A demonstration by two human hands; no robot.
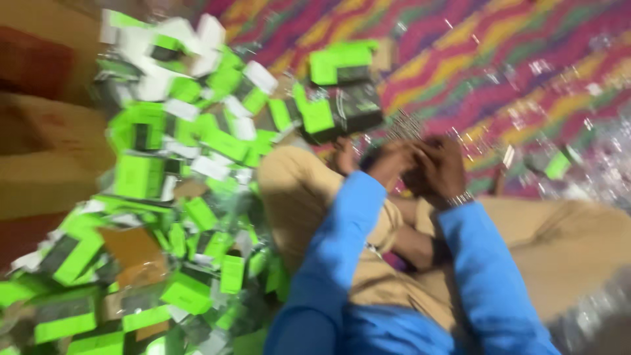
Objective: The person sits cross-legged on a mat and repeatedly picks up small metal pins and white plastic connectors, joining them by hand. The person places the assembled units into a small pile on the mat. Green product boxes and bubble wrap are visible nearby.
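My left hand and my right hand are pressed together above my knees, fingers curled around something small that the blur hides. Both arms wear blue sleeves. A metal band shows on my right wrist. A dark box with green labels lies just beyond my left hand. A big heap of green and white small boxes spreads to my left.
I sit on a mat with wavy pink, yellow and green stripes. My legs in tan trousers stretch across the middle. Brown cartons stand at the far left. Clear plastic wrappers lie at the right.
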